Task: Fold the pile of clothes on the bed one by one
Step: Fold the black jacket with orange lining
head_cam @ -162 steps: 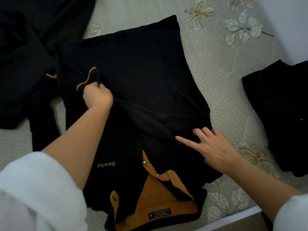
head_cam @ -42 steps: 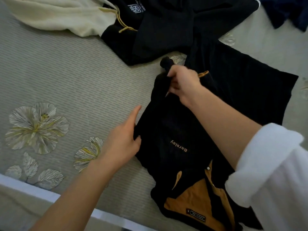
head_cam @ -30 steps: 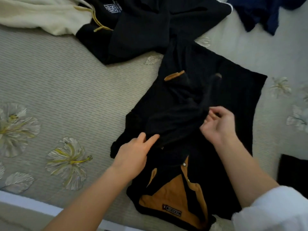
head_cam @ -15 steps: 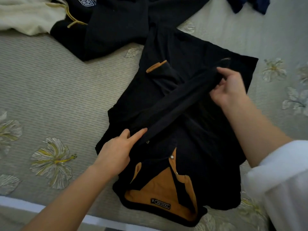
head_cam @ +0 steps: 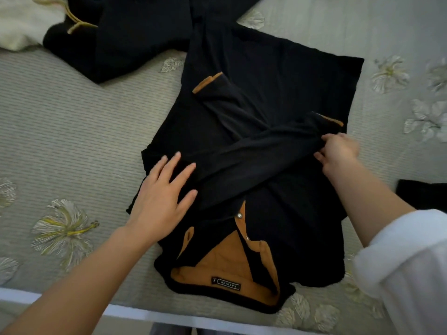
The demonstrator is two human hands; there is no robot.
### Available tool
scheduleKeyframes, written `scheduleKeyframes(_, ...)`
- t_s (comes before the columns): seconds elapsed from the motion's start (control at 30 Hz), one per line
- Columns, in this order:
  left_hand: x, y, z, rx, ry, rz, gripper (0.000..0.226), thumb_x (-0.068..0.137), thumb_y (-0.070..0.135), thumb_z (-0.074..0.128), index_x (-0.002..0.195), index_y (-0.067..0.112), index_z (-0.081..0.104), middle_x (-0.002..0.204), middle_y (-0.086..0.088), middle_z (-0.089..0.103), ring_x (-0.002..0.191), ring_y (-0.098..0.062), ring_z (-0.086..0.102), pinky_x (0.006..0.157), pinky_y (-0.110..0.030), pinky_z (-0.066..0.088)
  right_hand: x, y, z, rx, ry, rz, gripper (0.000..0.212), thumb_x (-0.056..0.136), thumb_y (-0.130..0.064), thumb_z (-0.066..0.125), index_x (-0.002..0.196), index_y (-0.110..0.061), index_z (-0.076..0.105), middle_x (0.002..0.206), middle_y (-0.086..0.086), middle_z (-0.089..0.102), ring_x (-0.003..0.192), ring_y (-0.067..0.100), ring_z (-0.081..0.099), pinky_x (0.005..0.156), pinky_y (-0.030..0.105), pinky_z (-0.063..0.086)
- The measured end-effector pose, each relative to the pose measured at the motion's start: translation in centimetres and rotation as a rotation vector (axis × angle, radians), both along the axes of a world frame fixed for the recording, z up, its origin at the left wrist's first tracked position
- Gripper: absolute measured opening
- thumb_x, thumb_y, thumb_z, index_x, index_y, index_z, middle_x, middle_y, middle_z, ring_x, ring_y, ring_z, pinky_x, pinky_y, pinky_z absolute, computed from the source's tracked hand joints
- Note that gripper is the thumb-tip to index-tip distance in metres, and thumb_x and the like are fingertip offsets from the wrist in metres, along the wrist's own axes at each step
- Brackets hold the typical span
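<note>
In the head view, the black shirt [head_cam: 278, 76] is lying flat by the near edge of the bed [head_cam: 72, 131], its collar [head_cam: 225, 262] pointing toward the person; the left hand [head_cam: 162, 197] is pressing down with fingers spread on the shirt's left side; the right hand [head_cam: 338, 151] is pinching the sleeve [head_cam: 254, 158] lying across the body; the sleeve likely wants drawing taut and level while the flat palm is anchoring the fold; the pile [head_cam: 125, 32] is waiting at the far left corner

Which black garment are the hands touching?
The black shirt with the tan collar lining: the left hand rests flat on it, the right hand pinches its sleeve. The black garment with the tan drawstring lies untouched.
</note>
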State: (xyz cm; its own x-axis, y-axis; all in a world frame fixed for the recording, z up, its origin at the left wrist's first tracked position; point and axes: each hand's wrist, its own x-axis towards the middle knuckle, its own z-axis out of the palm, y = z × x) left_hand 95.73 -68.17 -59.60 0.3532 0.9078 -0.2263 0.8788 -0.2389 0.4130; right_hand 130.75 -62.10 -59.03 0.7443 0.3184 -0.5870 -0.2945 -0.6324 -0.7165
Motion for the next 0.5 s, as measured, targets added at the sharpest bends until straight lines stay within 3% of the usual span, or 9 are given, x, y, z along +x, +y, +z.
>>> scheduleKeyframes(0.07,-0.2,-0.1,-0.9,-0.157,0.213,-0.026,0.075,0.091,0.060,0.038,0.151,0.034,0.001,0.160,-0.005,-0.012,0.146,-0.025,-0.014,0.117,-0.048,0.007,0.3,-0.8,-0.1,-0.123,-0.170,0.161,0.052,0.088,-0.011,0.059,0.137,-0.014,0.043,0.120,0.011,0.059,0.098,0.023,0.062,0.075,0.033,0.056)
scheduleKeyframes(0.13,-0.5,-0.7,-1.6,-0.184,0.292,-0.051,0.079,0.090,0.063,0.032,0.149,0.034,-0.012,0.158,-0.006,-0.020,0.143,-0.025,-0.023,0.117,-0.049,-0.001,0.4,-2.2,0.2,-0.242,-0.394,0.425,0.061,0.083,-0.016,0.064,0.139,-0.010,0.041,0.128,0.011,0.055,0.112,0.027,0.057,0.096,0.039,0.049)
scheduleKeyframes(0.27,-0.7,-2.0,-1.1,-0.103,0.164,-0.075,0.066,0.096,0.054,0.028,0.151,0.032,0.001,0.160,-0.004,-0.006,0.145,-0.018,-0.016,0.117,-0.044,-0.002,-2.0,-7.3,2.2,-0.120,-0.599,0.742,0.048,0.082,-0.014,0.064,0.128,-0.012,0.051,0.123,0.007,0.053,0.108,0.020,0.054,0.093,0.032,0.045)
scheduleKeyframes(0.37,-2.2,-3.7,-0.2,-0.016,0.088,-0.191,0.057,0.097,0.044,0.026,0.150,0.024,0.019,0.159,-0.003,0.012,0.146,-0.016,-0.001,0.117,-0.043,0.008,-4.3,-14.7,3.3,-0.052,-0.715,0.988,0.042,0.083,-0.010,0.063,0.124,-0.010,0.054,0.120,0.007,0.054,0.111,0.022,0.053,0.092,0.036,0.047)
scheduleKeyframes(0.5,-5.5,-5.1,0.9,-0.003,0.103,-0.487,0.062,0.085,0.029,0.035,0.146,0.016,0.034,0.154,-0.009,0.028,0.145,-0.021,0.015,0.117,-0.040,0.010,-6.2,-25.0,3.1,-0.110,-0.805,1.303,0.071,0.072,0.000,0.069,0.139,-0.005,0.044,0.137,0.010,0.052,0.126,0.024,0.049,0.098,0.040,0.046)
